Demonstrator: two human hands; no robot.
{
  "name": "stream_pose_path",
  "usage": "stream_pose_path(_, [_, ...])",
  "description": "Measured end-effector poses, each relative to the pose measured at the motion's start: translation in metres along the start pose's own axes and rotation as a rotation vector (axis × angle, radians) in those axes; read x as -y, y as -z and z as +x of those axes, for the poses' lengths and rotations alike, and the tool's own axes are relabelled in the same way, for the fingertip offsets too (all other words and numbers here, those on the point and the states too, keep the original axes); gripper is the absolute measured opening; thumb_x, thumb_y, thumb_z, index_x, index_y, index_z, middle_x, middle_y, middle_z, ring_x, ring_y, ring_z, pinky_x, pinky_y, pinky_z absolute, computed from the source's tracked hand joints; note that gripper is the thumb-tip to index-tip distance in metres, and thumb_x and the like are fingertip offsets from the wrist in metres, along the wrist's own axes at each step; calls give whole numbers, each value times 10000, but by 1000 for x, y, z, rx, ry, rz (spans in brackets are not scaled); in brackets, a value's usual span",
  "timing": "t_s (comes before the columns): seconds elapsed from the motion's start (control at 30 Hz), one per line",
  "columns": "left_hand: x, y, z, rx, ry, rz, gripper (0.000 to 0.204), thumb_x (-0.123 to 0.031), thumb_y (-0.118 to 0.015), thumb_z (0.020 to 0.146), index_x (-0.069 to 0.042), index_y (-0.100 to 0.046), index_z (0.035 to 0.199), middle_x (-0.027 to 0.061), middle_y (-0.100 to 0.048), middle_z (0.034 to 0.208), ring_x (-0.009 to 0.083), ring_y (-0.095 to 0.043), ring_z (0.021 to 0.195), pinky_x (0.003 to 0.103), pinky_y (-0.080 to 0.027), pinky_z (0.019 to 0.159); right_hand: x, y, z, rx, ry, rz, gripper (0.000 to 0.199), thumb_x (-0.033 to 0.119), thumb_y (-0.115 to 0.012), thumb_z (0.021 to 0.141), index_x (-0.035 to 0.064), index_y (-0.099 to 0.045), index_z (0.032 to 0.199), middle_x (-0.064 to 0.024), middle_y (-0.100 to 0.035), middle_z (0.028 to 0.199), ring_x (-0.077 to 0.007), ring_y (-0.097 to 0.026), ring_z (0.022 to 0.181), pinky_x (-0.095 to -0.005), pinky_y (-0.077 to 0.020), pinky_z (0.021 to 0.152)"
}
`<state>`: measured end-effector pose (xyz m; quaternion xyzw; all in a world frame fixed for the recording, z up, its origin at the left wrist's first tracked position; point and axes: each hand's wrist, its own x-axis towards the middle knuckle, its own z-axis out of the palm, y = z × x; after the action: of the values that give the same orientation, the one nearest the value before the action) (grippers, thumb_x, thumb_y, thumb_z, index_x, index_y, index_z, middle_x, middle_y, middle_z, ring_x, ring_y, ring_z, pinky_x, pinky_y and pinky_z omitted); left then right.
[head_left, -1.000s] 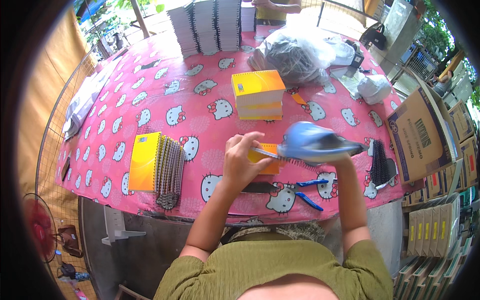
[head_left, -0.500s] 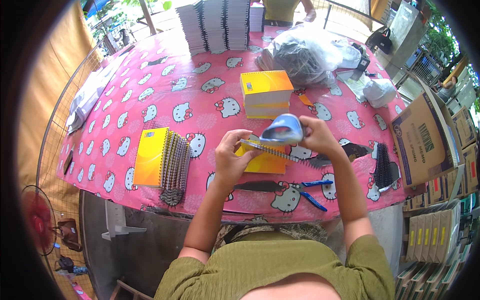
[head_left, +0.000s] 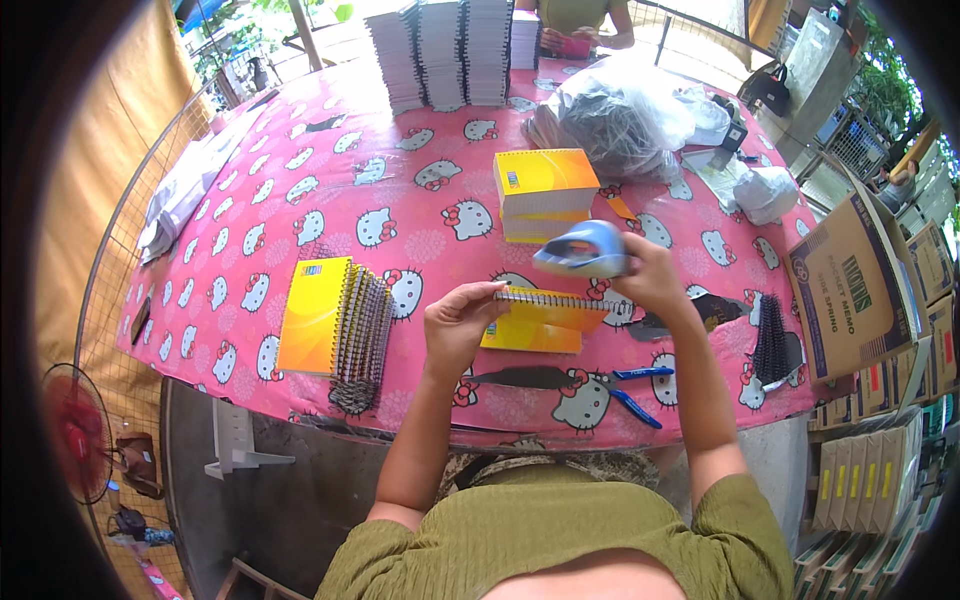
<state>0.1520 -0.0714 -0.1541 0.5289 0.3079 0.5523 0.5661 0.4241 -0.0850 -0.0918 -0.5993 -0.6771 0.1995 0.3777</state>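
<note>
My left hand (head_left: 458, 322) pinches the left end of a small yellow notebook (head_left: 565, 316), which hangs with its bound edge up. A dark spiral coil (head_left: 560, 302) runs along that edge and sticks out past the right end. Higher up, my right hand (head_left: 648, 272) is closed around a blue-and-white handheld tool (head_left: 582, 250) with a looped body, blurred by motion and apart from the notebook. Beneath the held notebook, another yellow notebook (head_left: 530, 338) lies on the table. Blue-handled pliers (head_left: 638, 392) rest with their handles spread, near my right forearm.
Left stands a row of spiral-bound yellow notebooks (head_left: 318, 315); beyond my hands is a yellow notebook stack (head_left: 546, 195). Black coils (head_left: 769, 340) lie right, beside a cardboard box (head_left: 850, 285). Tall notebook stacks (head_left: 440, 55), a plastic bag (head_left: 615, 115) and another person (head_left: 575, 20) are far off.
My left hand has brought the notebook more level, showing its yellow cover below the coil. My right hand and the tool have shifted slightly right. The other person's hands have come into view.
</note>
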Motion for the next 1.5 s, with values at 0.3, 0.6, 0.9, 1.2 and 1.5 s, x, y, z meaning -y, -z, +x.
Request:
stream_pose_path(0.3, [-4, -10, 8, 51, 4, -221, 126, 45, -706, 813, 20, -633, 913, 103, -676, 964, 134, -637, 894, 258, -540, 794, -94, 66, -133, -310, -351, -752, 537, 206, -791, 697, 28, -583, 1159, -165, -544, 1193, -343, -540, 1097, -448, -446, 898])
stream_pose_path(0.6, [-63, -39, -35, -21, -755, 602, 288, 47, -787, 699, -9, -645, 943, 178, -663, 1028, 251, -662, 882, 331, -554, 757, 3, -20, -169, 13, -27, -586, 536, 321, -742, 779, 23, -571, 1191, -157, -544, 1136, -344, -503, 1090, -481, -389, 944])
stream_pose_path(0.9, [-18, -41, -58, -58, -478, 505, 203, 69, -763, 715, 8, -672, 886, 142, -665, 991, 197, -662, 850, 292, -566, 735, 73, -21, -132, -28, 75, -31, 437, 247, -748, 784, 33, -594, 1134, -157, -578, 1038, -318, -570, 972, -408, -463, 842])
stream_pose_path(1.2, [-23, -41, -58, -24, -570, 516, 239, 128, -712, 713, 1, -689, 913, 125, -691, 920, 231, -658, 834, 303, -532, 710, 74, -41, -125, 83, -31, 208, 351, 234, -716, 834, 7, -622, 1085, -116, -638, 955, -232, -614, 847, -362, -497, 760])
stream_pose_path(1.5, [-88, -17, -46, -425, -695, 330, 198, 81, -666, 809, -38, -513, 769, 145, -672, 879, 216, -651, 816, 338, -532, 771, 55, -34, -125, 113, -102, 340, 468, 290, -760, 786, 2, -603, 1120, -132, -642, 1054, -265, -616, 972, -371, -478, 851])
